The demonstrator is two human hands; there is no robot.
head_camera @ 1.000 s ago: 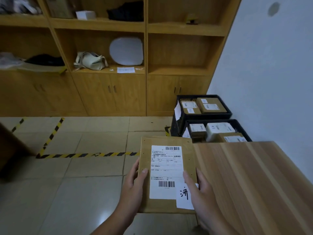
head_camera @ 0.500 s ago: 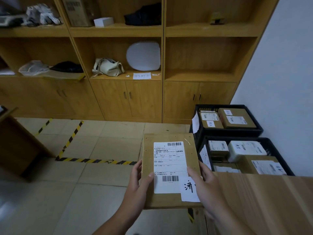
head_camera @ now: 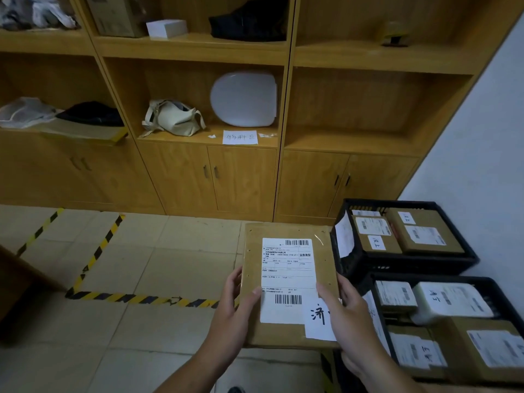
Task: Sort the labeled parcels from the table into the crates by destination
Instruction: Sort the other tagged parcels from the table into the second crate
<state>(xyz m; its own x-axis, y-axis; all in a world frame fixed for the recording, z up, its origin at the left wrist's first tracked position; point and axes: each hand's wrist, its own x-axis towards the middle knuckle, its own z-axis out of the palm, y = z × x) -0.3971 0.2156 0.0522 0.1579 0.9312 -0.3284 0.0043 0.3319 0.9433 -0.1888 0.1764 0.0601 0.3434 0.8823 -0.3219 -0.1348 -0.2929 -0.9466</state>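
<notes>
I hold a flat brown cardboard parcel with a white printed shipping label in front of me, label side up, above the pale tiled floor. My left hand grips its lower left edge, with the thumb lying on the top face at the edge of the label and the fingers curled underneath. My right hand grips the lower right edge the same way. Its thumb partly covers a small white handwritten slip stuck at the label's lower corner. The parcel is in the air, just left of two black plastic crates that stand on the floor against the white wall. The farther crate holds two brown labelled boxes. The nearer crate holds several brown boxes and a white one. Yellow-and-black striped tape runs across the tiles to my left, and a tall wooden shelving cabinet stands beyond.
</notes>
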